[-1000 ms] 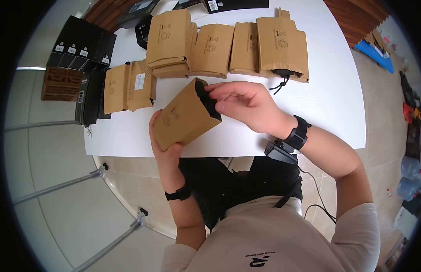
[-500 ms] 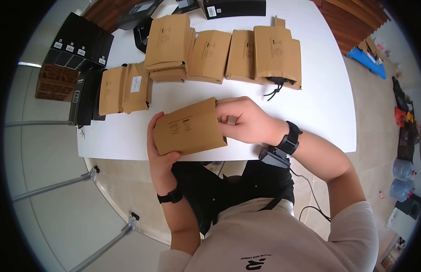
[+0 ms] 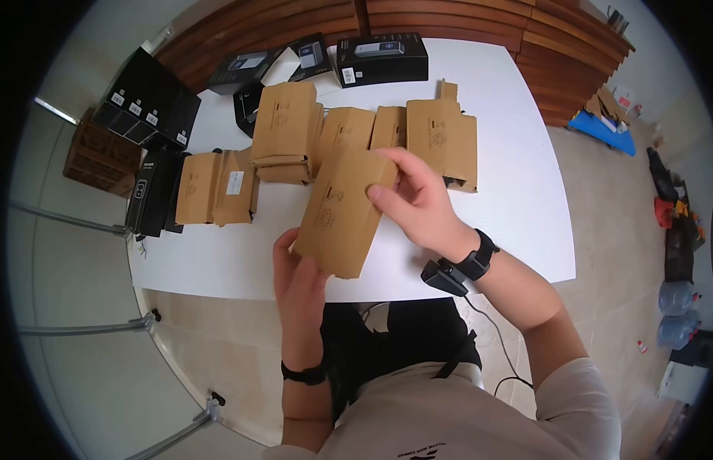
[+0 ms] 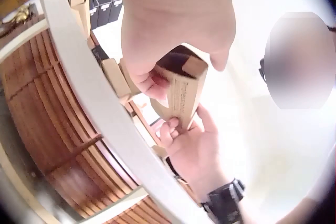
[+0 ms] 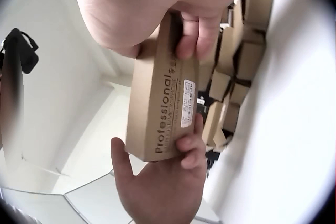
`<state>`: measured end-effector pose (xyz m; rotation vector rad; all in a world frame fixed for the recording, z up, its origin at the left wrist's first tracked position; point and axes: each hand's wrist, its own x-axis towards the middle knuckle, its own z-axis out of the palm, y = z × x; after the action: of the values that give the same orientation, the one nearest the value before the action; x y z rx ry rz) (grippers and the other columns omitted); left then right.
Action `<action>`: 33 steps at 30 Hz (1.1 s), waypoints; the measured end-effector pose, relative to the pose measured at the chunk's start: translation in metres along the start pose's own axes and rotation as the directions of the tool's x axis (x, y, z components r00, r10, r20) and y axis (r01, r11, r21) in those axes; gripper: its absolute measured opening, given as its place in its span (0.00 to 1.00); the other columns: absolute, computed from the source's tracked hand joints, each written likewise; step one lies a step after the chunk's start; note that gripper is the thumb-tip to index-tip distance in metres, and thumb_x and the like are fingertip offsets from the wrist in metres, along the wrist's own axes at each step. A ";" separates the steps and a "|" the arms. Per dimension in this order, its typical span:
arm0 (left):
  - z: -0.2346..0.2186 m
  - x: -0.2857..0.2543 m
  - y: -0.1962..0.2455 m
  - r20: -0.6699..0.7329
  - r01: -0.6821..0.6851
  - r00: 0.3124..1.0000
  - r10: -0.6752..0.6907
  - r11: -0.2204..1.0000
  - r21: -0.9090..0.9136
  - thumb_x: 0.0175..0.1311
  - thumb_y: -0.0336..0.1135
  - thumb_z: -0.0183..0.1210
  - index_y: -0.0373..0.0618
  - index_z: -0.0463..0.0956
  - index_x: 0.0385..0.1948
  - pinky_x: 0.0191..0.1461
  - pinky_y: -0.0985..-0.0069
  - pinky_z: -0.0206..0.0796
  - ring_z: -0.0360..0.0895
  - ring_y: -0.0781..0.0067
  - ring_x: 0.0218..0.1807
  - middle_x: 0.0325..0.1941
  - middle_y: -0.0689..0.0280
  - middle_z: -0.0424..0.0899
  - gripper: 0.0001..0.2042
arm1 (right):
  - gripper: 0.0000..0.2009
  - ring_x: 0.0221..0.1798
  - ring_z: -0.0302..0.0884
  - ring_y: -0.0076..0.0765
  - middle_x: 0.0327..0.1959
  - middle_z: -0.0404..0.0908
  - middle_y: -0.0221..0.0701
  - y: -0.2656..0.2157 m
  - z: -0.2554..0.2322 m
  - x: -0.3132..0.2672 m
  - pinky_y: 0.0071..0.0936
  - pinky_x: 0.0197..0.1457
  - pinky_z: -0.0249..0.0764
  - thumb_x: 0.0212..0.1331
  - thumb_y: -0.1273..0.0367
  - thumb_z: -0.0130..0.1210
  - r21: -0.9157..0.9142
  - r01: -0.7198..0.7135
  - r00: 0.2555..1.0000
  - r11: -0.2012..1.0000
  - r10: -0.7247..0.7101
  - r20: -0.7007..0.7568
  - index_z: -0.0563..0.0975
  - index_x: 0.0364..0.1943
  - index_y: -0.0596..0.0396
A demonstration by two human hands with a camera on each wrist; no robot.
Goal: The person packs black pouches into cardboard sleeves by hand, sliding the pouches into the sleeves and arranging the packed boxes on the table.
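Note:
A brown cardboard box (image 3: 345, 211) is held up over the white table (image 3: 510, 230) between both hands. My left hand (image 3: 300, 280) grips its lower end, with the thumb across the near face. At the upper right edge, my right hand (image 3: 425, 205) pinches the box between thumb and fingers. The right wrist view shows "Professional" printed on one side, beside a white label (image 5: 188, 103). An end of the box appears uncovered in the left wrist view, with a dark interior (image 4: 177, 61).
Several similar cardboard boxes (image 3: 283, 126) stand across the table behind the held one. Black boxes (image 3: 383, 57) lie at the back, and more black boxes (image 3: 149, 107) are stacked at the left. A cable (image 3: 490, 330) hangs from the right wrist's camera.
The right hand has drawn its fingers out of the box's end and now holds its side. The box has turned to stand more upright in the head view, which has tilted upward.

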<state>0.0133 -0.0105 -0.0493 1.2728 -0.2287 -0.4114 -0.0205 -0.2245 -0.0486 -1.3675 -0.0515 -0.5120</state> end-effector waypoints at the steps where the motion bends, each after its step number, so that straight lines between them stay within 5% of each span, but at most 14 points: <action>1: 0.009 0.001 0.007 0.000 -0.004 1.000 0.004 1.000 -0.004 0.66 0.29 0.53 0.35 0.58 0.62 0.56 0.72 0.70 0.72 0.70 0.54 0.58 0.57 0.69 0.24 | 0.21 0.42 0.73 0.16 0.48 0.75 0.28 -0.003 -0.002 0.002 0.20 0.46 0.72 0.61 0.73 0.60 -0.033 0.057 0.998 0.998 -0.058 -0.029 0.71 0.58 0.61; 3: 0.030 0.009 0.016 0.078 0.090 0.994 -0.079 0.985 -0.145 0.66 0.29 0.53 0.33 0.56 0.60 0.56 0.70 0.71 0.74 0.66 0.54 0.59 0.55 0.69 0.23 | 0.21 0.39 0.73 0.17 0.47 0.75 0.30 -0.016 -0.005 0.006 0.19 0.44 0.73 0.60 0.72 0.60 0.015 0.083 0.995 0.996 -0.082 -0.059 0.71 0.57 0.61; 5: 0.043 0.021 0.016 0.075 0.036 0.997 -0.028 0.994 -0.108 0.66 0.29 0.54 0.33 0.55 0.60 0.55 0.69 0.73 0.74 0.65 0.55 0.58 0.54 0.69 0.24 | 0.20 0.39 0.75 0.19 0.47 0.75 0.32 -0.028 -0.019 0.014 0.19 0.44 0.73 0.59 0.72 0.61 -0.204 -0.050 0.990 0.978 0.022 -0.136 0.73 0.55 0.60; 7: 0.053 0.035 0.016 0.074 -0.015 0.997 0.021 0.998 -0.069 0.65 0.29 0.55 0.33 0.54 0.60 0.54 0.68 0.74 0.74 0.63 0.56 0.57 0.53 0.69 0.25 | 0.19 0.40 0.76 0.26 0.49 0.75 0.35 -0.042 -0.031 0.022 0.21 0.44 0.74 0.59 0.69 0.61 -0.375 -0.008 0.984 0.927 -0.059 -0.168 0.75 0.53 0.60; 10: 0.068 0.057 0.014 -0.045 -0.004 0.999 0.010 0.993 0.122 0.61 0.27 0.62 0.36 0.54 0.58 0.52 0.67 0.77 0.75 0.63 0.54 0.59 0.51 0.67 0.28 | 0.20 0.46 0.77 0.49 0.48 0.78 0.43 -0.049 -0.056 0.033 0.36 0.50 0.75 0.57 0.62 0.59 -0.789 -0.003 0.922 0.614 -0.303 -0.239 0.78 0.48 0.62; 13: 0.081 0.076 0.001 -0.035 -0.108 0.993 0.117 0.976 0.191 0.59 0.28 0.64 0.35 0.55 0.57 0.49 0.70 0.78 0.77 0.63 0.52 0.58 0.52 0.67 0.29 | 0.19 0.47 0.76 0.53 0.45 0.79 0.46 -0.041 -0.074 0.037 0.38 0.53 0.74 0.57 0.62 0.58 -0.852 -0.123 0.899 0.510 -0.305 -0.313 0.79 0.47 0.64; 16: 0.088 0.094 -0.015 0.033 -0.164 0.986 0.161 0.955 0.247 0.60 0.29 0.64 0.32 0.56 0.57 0.48 0.71 0.77 0.78 0.64 0.51 0.56 0.52 0.70 0.28 | 0.20 0.46 0.77 0.51 0.44 0.78 0.47 -0.037 -0.077 0.038 0.37 0.52 0.75 0.57 0.61 0.58 -0.820 -0.189 0.916 0.540 -0.204 -0.345 0.79 0.46 0.65; 18: 0.089 0.102 -0.017 0.076 -0.195 0.980 0.183 0.826 0.529 0.61 0.32 0.64 0.33 0.60 0.57 0.44 0.76 0.78 0.78 0.67 0.51 0.54 0.53 0.73 0.27 | 0.19 0.45 0.78 0.49 0.44 0.78 0.46 -0.032 -0.076 0.039 0.37 0.51 0.75 0.56 0.62 0.59 -0.811 -0.208 0.918 0.548 -0.177 -0.355 0.80 0.44 0.66; 19: 0.087 0.102 -0.016 0.075 -0.197 0.980 0.185 0.826 0.528 0.61 0.32 0.64 0.33 0.60 0.57 0.44 0.76 0.78 0.78 0.67 0.51 0.54 0.53 0.73 0.27 | 0.19 0.45 0.78 0.49 0.44 0.78 0.46 -0.032 -0.076 0.039 0.37 0.51 0.75 0.56 0.62 0.59 -0.811 -0.205 0.918 0.548 -0.179 -0.353 0.80 0.44 0.66; 21: 0.083 0.099 -0.007 0.219 -0.366 0.884 0.413 0.319 0.874 0.60 0.35 0.64 0.32 0.69 0.53 0.43 0.76 0.75 0.79 0.67 0.49 0.53 0.52 0.75 0.23 | 0.20 0.46 0.78 0.49 0.45 0.78 0.46 -0.032 -0.074 0.039 0.36 0.53 0.75 0.56 0.62 0.59 -0.820 -0.193 0.919 0.538 -0.193 -0.343 0.80 0.45 0.67; 28: 0.069 0.083 0.059 0.184 -0.308 0.913 0.365 0.320 0.896 0.61 0.39 0.63 0.36 0.71 0.52 0.53 0.62 0.70 0.76 0.49 0.51 0.53 0.54 0.75 0.22 | 0.21 0.54 0.74 0.51 0.50 0.77 0.46 -0.024 -0.072 0.038 0.36 0.59 0.73 0.57 0.61 0.59 -0.842 -0.181 0.915 0.509 -0.226 -0.333 0.79 0.48 0.67; 30: 0.059 0.105 0.072 0.347 -0.402 0.740 0.576 -0.035 0.915 0.60 0.45 0.62 0.36 0.71 0.54 0.53 0.60 0.70 0.74 0.49 0.54 0.53 0.53 0.75 0.25 | 0.21 0.56 0.72 0.51 0.51 0.76 0.46 -0.024 -0.073 0.038 0.37 0.60 0.71 0.57 0.61 0.59 -0.834 -0.197 0.914 0.516 -0.211 -0.346 0.79 0.48 0.66; 33: 0.061 0.125 0.083 0.317 -0.244 0.806 0.500 -0.207 0.947 0.59 0.50 0.62 0.34 0.70 0.56 0.54 0.58 0.70 0.74 0.48 0.55 0.52 0.51 0.75 0.30 | 0.21 0.57 0.71 0.51 0.51 0.76 0.46 -0.027 -0.073 0.038 0.38 0.61 0.71 0.57 0.61 0.59 -0.825 -0.210 0.909 0.524 -0.206 -0.363 0.79 0.48 0.66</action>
<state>0.1170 -0.0975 0.0402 2.6471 -0.8971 0.7035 -0.0155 -0.3088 -0.0275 -2.2009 0.6637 -0.8930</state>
